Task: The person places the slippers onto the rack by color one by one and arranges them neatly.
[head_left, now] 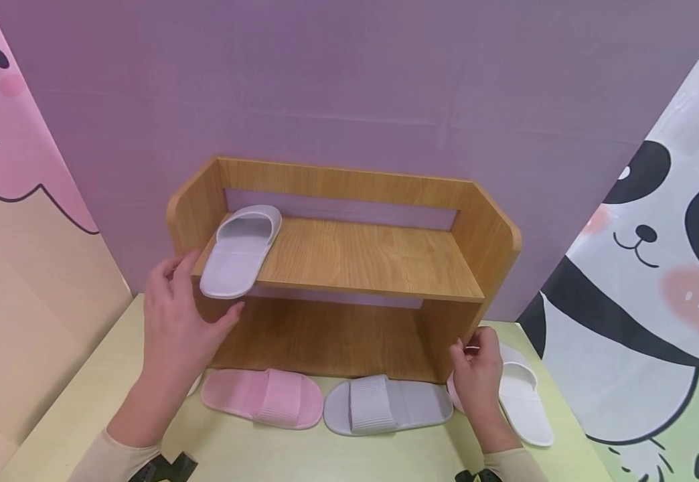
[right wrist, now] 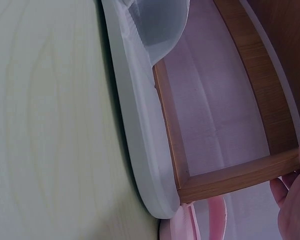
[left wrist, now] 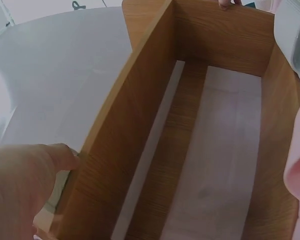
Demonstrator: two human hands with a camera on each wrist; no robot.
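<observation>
A two-tier wooden shoe rack (head_left: pixel 373 258) stands in front of me. On its upper shelf, at the left end, a lavender slipper (head_left: pixel 231 264) lies with its heel jutting past the front edge. My left hand (head_left: pixel 177 321) is at the rack's left side, thumb and fingers spread wide apart beside the slipper. In the left wrist view a digit of that hand (left wrist: pixel 25 185) meets the edge of a board. My right hand (head_left: pixel 479 368) grips the front edge of the right side panel (head_left: pixel 485 258) low down; its fingertips also show in the right wrist view (right wrist: pixel 287 182).
Before the rack lie a pink slipper (head_left: pixel 265 398) and a grey slipper (head_left: pixel 406 405) on the pale wooden table (head_left: pixel 301 458). A white slipper (head_left: pixel 527 402) rests right of the rack, with a pink one partly hidden by my right hand. A purple wall (head_left: pixel 349 73) rises behind.
</observation>
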